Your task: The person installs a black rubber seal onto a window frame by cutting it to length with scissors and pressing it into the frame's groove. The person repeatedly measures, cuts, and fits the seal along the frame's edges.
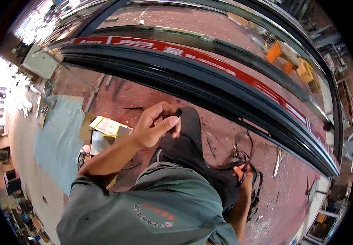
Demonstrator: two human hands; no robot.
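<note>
My left hand (156,125) is raised over my lap, thumb and fingers pinched on a small black piece (179,112), its shape mostly hidden by the fingertips. Low beside my right thigh, my right hand (246,176) is closed around something with orange-red and dark parts, too small and covered to name. Thin black strips (260,185) lie in loose loops around that hand and run toward my leg. In front of me stretches a long black metal frame (176,75) with a red-and-white printed tape along its bar.
Left of me lie a yellow-and-white packet (106,125) and a pale blue sheet (58,136) on the floor. Offcuts and thin bars are scattered over the red floor (291,192). Beyond the frame are orange pieces (273,52) and a yellow box (304,70).
</note>
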